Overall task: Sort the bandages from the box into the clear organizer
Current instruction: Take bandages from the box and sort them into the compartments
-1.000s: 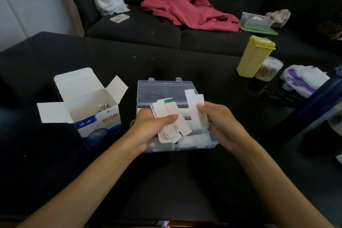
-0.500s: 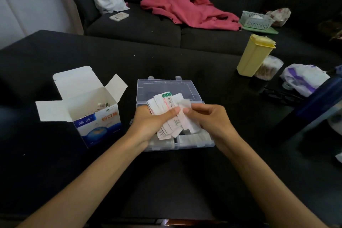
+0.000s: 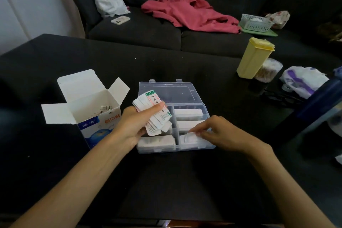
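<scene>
The bandage box [image 3: 96,116] stands open on the black bench [image 3: 166,181], left of the clear organizer [image 3: 175,149]; its blue-and-white front carries orange Chinese characters that read 创口贴, with smaller blue marks too blurred to read; a few wrapped bandages [image 3: 105,107] lie loose inside, their number uncertain. The left hand [image 3: 135,124] grips a fanned stack of bandages [image 3: 155,114] above the organizer's left side, thumb across the top and fingers curled beneath; the top wrapper shows a green band and red Chinese print, probably too small to make out. The right hand [image 3: 224,135] reaches into the near right compartment, its fingers [image 3: 196,132] pinching a single white bandage [image 3: 190,138] there. The organizer's lid [image 3: 168,91] lies folded back flat, two latches at its far edge; four compartments show white bandages, two far right, one near right and one near left; the far left is hidden by the stack. The organizer sits near the middle of the bench, with open black surface in front of it and behind it. To the right stand one yellow lidded container [image 3: 254,57] and one clear tub of cotton swabs [image 3: 268,70], touching each other.
</scene>
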